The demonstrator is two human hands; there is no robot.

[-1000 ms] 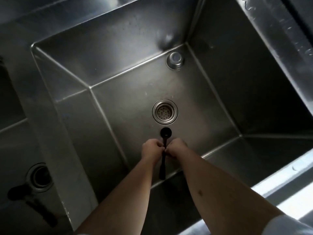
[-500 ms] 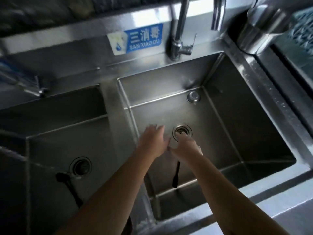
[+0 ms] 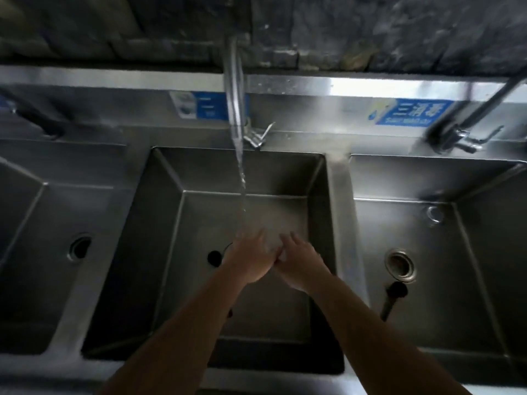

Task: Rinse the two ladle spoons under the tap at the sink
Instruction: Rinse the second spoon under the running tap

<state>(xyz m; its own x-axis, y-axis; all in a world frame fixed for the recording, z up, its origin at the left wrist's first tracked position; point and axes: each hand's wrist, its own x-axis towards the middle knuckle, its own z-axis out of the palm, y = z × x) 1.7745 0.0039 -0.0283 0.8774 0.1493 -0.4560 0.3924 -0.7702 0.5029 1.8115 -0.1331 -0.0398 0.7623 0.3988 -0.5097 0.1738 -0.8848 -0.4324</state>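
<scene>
Steel sink with three basins [image 3: 336,201]. One black ladle [image 3: 214,258] lies in the middle basin, left of both hands. Tap [image 3: 235,109] water falls onto the left hand [image 3: 251,259], fingers spread, touching the open right hand [image 3: 299,262]. Another ladle [image 3: 395,295] lies in the right basin.

The left forearm [image 3: 182,323] is covering most of a black ladle [image 3: 214,258] at seven o'clock in the middle basin [image 3: 171,223]. Motion blur is smearing both hands, the left hand [image 3: 251,259] and right hand [image 3: 299,260], at centre. At three o'clock, the second ladle's handle [image 3: 388,306] is fading into shadow.
</scene>
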